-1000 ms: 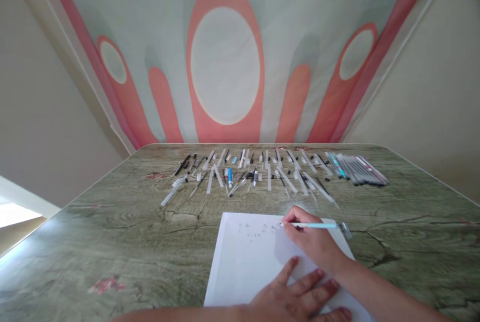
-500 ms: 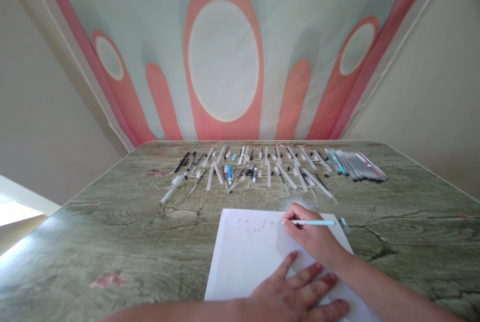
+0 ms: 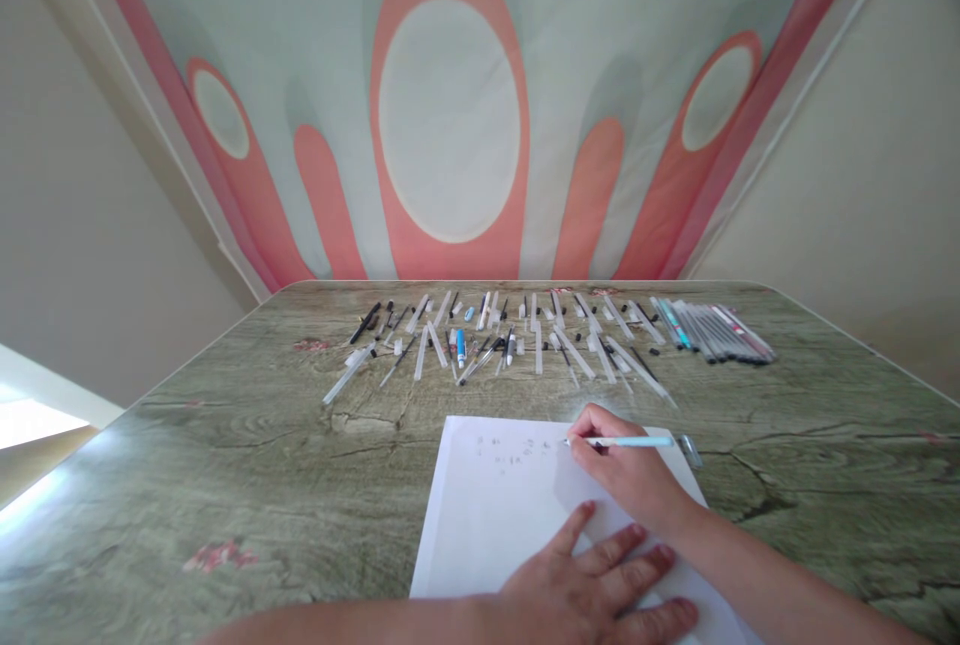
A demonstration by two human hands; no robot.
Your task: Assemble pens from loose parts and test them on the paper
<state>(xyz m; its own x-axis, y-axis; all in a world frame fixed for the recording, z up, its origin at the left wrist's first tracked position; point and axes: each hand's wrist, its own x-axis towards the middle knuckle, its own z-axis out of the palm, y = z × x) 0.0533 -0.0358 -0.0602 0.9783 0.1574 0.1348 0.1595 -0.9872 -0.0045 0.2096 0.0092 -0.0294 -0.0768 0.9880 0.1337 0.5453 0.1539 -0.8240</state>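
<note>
My right hand (image 3: 619, 460) is closed round a light blue pen (image 3: 637, 442), its tip at the upper part of a white sheet of paper (image 3: 480, 535). Small dark handwriting (image 3: 510, 455) stands on the sheet to the left of the tip; I cannot read it. My left hand (image 3: 592, 580) lies flat on the lower part of the paper with its fingers spread. A clear pen cap (image 3: 688, 450) sits by the sheet's upper right edge, just beyond the pen's end.
Across the back of the wood-patterned table (image 3: 300, 485) lie loose pen parts: clear barrels (image 3: 574, 353), dark refills (image 3: 397, 362) and small caps. A blue-and-white correction pen (image 3: 460, 348) is among them. A row of assembled pens (image 3: 720, 333) lies at the back right.
The pen tip has shifted very slightly to the right along the line of writing, with my right hand. My left hand stays in place on the paper.
</note>
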